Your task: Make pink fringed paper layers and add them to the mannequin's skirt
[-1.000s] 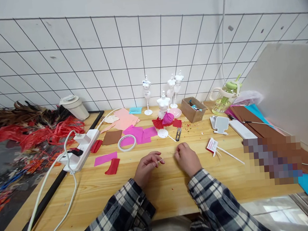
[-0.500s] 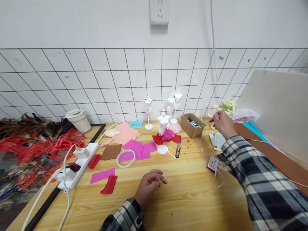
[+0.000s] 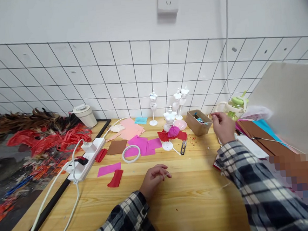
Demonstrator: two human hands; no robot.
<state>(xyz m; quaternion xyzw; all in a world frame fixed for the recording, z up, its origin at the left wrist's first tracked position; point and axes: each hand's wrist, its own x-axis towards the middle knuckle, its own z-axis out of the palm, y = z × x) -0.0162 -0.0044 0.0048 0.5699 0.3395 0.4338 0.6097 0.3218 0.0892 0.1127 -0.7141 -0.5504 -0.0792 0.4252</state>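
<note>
My left hand (image 3: 155, 178) hovers low over the bare wood at the front, thumb and fingers pinched on a thin pale bit too small to name. Raised at the right, my right hand (image 3: 223, 127) has its fingers pressed together beside the small cardboard box (image 3: 199, 126); whatever they hold cannot be made out. Between and beyond the hands stands a white miniature dress form (image 3: 169, 116) with a red and magenta crepe-paper skirt (image 3: 173, 131). Small thread snips (image 3: 183, 147) lie just right of its base. A roll of white tape (image 3: 131, 161) rests on magenta paper pieces (image 3: 145, 144).
Several white dress forms (image 3: 153, 105) stand near the tiled wall. A power strip (image 3: 80, 173) with cables runs along the left edge. Red paper (image 3: 115, 178) lies left of my left hand. A green-lidded jug (image 3: 237, 104) and brown sheets (image 3: 260, 132) are at the right.
The view has turned slightly left, so things sit farther right. My right hand is closer to the cardboard box, and its sleeve now covers most of the small red-and-white packet. My left hand keeps its pinch.
</note>
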